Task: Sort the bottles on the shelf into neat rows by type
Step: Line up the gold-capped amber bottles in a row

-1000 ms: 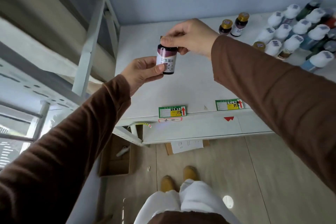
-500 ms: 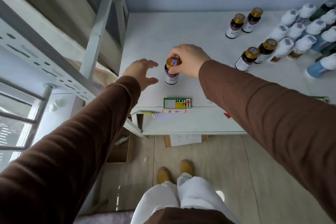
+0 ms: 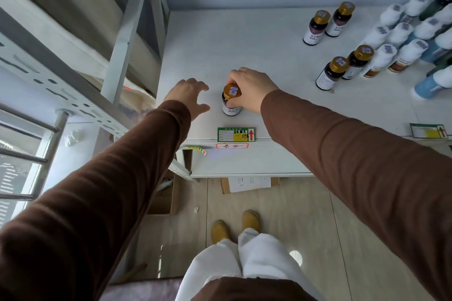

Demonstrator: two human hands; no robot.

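The dark gold-capped bottle (image 3: 231, 100) stood upright on the white shelf (image 3: 244, 44), near the front edge and directly behind the green price label (image 3: 236, 134) fixed to that edge. The right hand (image 3: 252, 90) was closed around the bottle from its right side, with the fingers curled against the cap and neck and the thumb pressed to the lower body. The left hand (image 3: 189, 95) was positioned just to the left of the bottle, apart from it, with the fingers spread and slightly curved and holding nothing. Four matching gold-capped bottles stood upright elsewhere on the shelf: one pair (image 3: 327, 23) toward the back, and a second pair (image 3: 344, 66) nearer the front, to the right of the held bottle. The second pair stood just beside the cluster of white-capped bottles (image 3: 413, 34) that occupied the right end of the shelf. A second price label (image 3: 428, 131) was attached to the front edge further right. Both arms were covered by brown sleeves (image 3: 342, 154).
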